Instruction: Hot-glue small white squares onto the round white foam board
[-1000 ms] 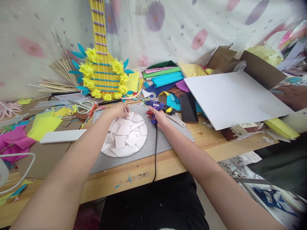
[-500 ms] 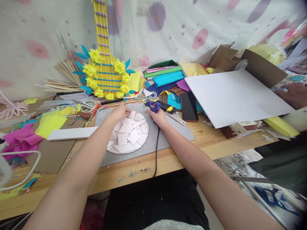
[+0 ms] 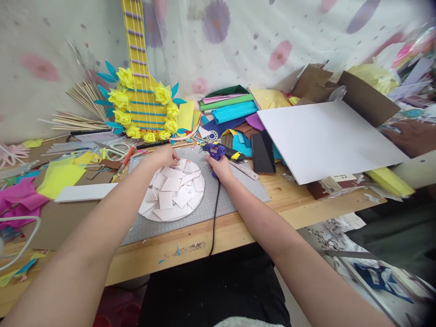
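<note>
My right hand (image 3: 222, 169) is wrapped round the handle of a purple glue gun (image 3: 214, 150), its nozzle turned left over the grey cutting mat (image 3: 228, 200). A second ago the handle and a bit of red on the gun were on show; now my fingers and palm cover most of that. The black cable (image 3: 215, 213) drops from my grip toward me and over the near edge of the wooden table (image 3: 190, 234).

My left hand (image 3: 165, 157) is where it was in the earlier view, at the far left part of the white disc (image 3: 169, 218), fingertips drawn close together and bent down to it. The fingers hide what is under them, so I can't tell whether I'm pinching a scrap or only pressing.

The disc lies flat on the mat, left of the gun, overlapping white pieces (image 3: 166, 200) covering most of it, much as they did before. Since half a second ago my view has swung a little, so disc, hands and gun all sit further left in it.

Just right of the gun lie a black-and-yellow cutter (image 3: 235, 155) and a metal ruler (image 3: 245, 171), then a dark phone (image 3: 263, 152). Far left stands the yellow guitar (image 3: 146, 109) ringed with paper flowers.
</note>
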